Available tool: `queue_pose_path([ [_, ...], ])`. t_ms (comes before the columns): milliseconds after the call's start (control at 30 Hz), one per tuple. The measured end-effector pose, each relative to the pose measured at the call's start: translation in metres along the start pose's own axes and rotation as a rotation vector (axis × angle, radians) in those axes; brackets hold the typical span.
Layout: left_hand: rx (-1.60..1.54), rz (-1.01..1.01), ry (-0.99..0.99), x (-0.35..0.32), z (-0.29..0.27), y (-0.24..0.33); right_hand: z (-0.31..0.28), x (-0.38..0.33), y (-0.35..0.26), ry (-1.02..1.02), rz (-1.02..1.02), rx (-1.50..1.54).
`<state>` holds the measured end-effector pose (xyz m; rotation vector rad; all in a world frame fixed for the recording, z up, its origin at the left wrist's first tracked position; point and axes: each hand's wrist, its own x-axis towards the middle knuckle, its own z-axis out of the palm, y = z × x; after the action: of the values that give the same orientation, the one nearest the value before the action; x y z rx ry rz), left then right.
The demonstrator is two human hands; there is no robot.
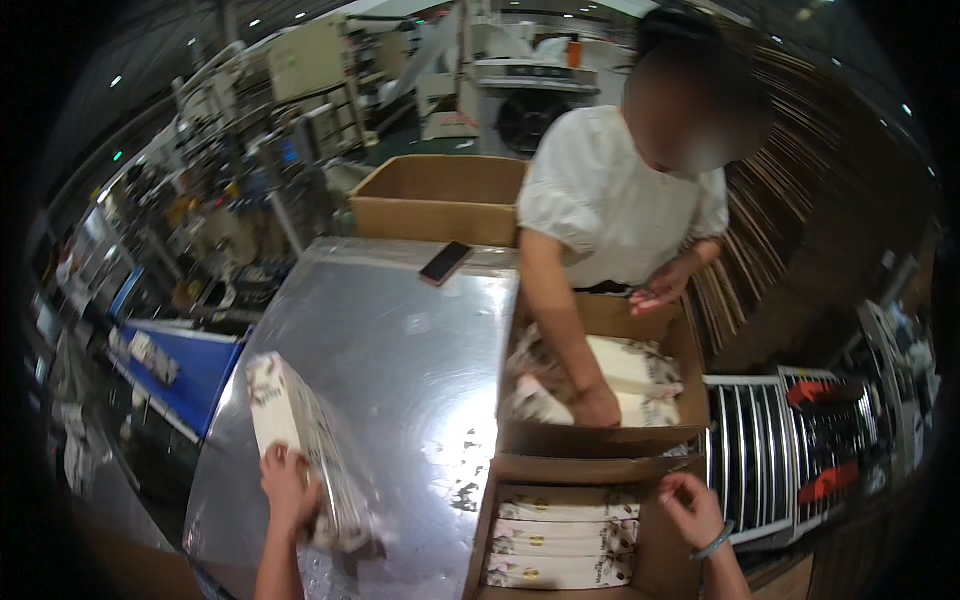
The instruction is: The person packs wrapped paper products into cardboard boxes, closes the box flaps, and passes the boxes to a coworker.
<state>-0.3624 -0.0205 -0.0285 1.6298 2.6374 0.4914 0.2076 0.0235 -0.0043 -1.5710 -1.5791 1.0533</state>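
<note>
My left hand (290,492) is closed on the near side of a long cream tissue pack (305,440) with a flower print, tilted over the metal table (420,350). The pack's near end is blurred. My right hand (695,515), a band round its wrist, hovers at the right side of the nearest cardboard box (660,560). Its fingers are loosely bent and apart, with nothing seen in them. Inside that box, several cream packs (560,538) lie side by side in a row.
Across from me a person in a white top (610,190) reaches into a second open box (600,438) of similar packs. Another box (440,222) and a phone (446,263) are at the table's far end. A roller conveyor (750,450) stands right; a blue belt (190,370) slopes at left.
</note>
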Motion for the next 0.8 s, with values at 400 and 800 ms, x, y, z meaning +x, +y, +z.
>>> queue_pose_path([
  [400, -0.104, 0.148, 0.056, -0.008, -0.052, 0.109, -0.027, -0.045, 0.088, 0.054, 0.045, -0.104],
  [800, -0.329, 0.991, -0.736, -0.176, -0.031, 0.280, -0.016, -0.029, 0.148, 0.058, 0.219, 0.814],
])
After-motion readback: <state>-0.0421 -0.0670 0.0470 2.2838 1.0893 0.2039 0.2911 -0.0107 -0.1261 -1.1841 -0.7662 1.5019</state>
